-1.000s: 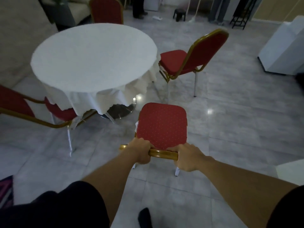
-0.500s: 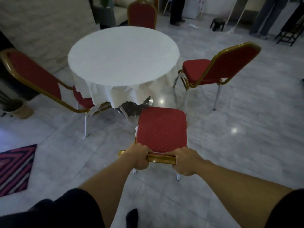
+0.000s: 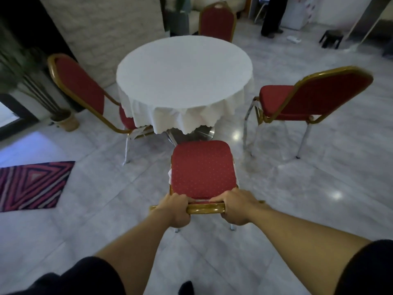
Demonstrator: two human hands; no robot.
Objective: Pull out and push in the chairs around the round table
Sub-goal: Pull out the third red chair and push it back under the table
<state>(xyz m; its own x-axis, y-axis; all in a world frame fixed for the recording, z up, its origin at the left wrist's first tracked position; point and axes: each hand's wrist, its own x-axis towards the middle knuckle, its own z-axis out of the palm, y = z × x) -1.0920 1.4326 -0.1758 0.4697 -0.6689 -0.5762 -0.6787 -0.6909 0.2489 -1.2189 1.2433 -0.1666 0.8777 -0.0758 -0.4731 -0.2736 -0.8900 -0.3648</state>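
A round table (image 3: 185, 73) under a white cloth stands in the middle of the head view. Directly in front of me is a red chair (image 3: 203, 169) with a gold frame, its seat facing the table and standing clear of the cloth. My left hand (image 3: 175, 210) and my right hand (image 3: 238, 207) both grip the gold top rail of its backrest. A second red chair (image 3: 78, 88) is tucked partly under the table on the left. A third (image 3: 306, 99) stands pulled out on the right. A fourth (image 3: 217, 20) sits at the far side.
A striped red and purple rug (image 3: 32, 185) lies on the marble floor to the left. A potted plant (image 3: 63, 120) stands by the stone pillar (image 3: 110, 28). A person's legs (image 3: 273, 15) and a small dark stool (image 3: 331, 38) are at the back right.
The view has swung left and the table now sits centred ahead. Both hands keep their grip on the near chair's top rail. The chair's gap to the table looks about the same.
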